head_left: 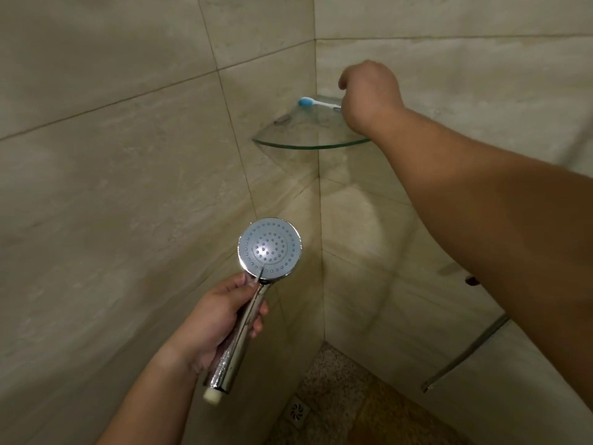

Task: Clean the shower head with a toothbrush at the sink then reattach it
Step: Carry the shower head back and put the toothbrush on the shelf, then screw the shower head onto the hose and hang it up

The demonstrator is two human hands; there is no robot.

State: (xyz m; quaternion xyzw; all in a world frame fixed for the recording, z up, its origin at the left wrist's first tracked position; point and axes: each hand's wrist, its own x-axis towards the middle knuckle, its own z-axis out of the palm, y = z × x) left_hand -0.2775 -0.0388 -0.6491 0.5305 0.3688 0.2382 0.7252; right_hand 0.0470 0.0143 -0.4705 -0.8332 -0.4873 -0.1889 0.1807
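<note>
Beige tiled walls meet at a glass corner shelf (308, 136), upper centre. Toothbrush (317, 102) lies level, handle under the curled right hand (369, 94); grip unclear. Left hand (221, 319) clasps the shower head (268, 248), lower centre.

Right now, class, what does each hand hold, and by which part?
Left hand: shower head, by its chrome handle. Right hand: toothbrush, at its handle end.

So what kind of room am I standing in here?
Most likely a tiled shower corner in a bathroom: a glass corner shelf holds a toothbrush, a floor drain sits below, and the left hand grips a detached shower head.
</note>
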